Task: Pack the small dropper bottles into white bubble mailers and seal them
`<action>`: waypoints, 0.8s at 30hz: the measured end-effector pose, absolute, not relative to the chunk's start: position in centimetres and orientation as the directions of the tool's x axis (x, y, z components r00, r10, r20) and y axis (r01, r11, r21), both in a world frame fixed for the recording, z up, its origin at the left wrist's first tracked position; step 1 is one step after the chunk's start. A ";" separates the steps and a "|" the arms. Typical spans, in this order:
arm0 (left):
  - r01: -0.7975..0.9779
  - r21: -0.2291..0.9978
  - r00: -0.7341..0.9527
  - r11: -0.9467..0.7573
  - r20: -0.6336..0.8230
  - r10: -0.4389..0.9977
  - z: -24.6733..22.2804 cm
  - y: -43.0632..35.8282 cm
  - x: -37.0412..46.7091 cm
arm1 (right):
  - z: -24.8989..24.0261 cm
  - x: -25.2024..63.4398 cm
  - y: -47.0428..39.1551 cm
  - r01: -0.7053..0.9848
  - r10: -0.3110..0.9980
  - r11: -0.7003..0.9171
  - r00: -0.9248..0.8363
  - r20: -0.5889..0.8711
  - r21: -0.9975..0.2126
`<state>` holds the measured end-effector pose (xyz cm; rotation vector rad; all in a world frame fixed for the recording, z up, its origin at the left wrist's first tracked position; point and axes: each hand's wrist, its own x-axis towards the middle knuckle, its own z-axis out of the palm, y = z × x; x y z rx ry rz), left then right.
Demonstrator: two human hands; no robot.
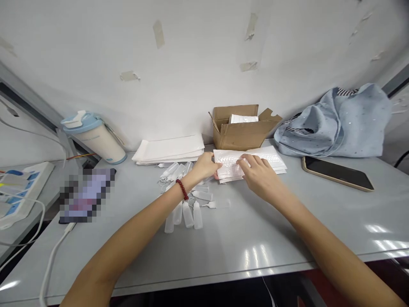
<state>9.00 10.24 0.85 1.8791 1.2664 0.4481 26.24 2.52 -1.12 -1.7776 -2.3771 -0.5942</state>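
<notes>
A white bubble mailer lies on a small stack of similar mailers in front of the cardboard box. My left hand, with a dark red bead bracelet at the wrist, pinches the mailer's left end. The curled fingers of my right hand are pressed on the middle of its upper face; their tips are partly hidden. Beside and under my left wrist lies a loose heap of several small translucent squeeze bottles with white caps. Behind them is a flat stack of larger white envelopes.
An open cardboard box with white packets stands against the wall. To the right are a light blue fabric bag and a phone. At left are a tumbler, a cabled phone and a power strip.
</notes>
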 end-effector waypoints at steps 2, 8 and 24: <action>0.683 0.680 0.411 -0.265 -0.058 0.910 0.9 10.5 9.0 | -1.6 26.5 2.7 0.953 0.914 0.212 -0.271 0.303 0.216; 0.860 0.304 0.361 -0.410 0.205 0.910 1.8 13.1 5.1 | -2.5 26.9 3.0 0.970 0.946 0.185 -0.219 0.237 0.156; 0.717 -0.277 0.679 -0.640 0.485 0.551 2.8 8.5 2.5 | -0.4 23.3 1.3 0.895 0.730 0.441 -0.397 0.556 0.059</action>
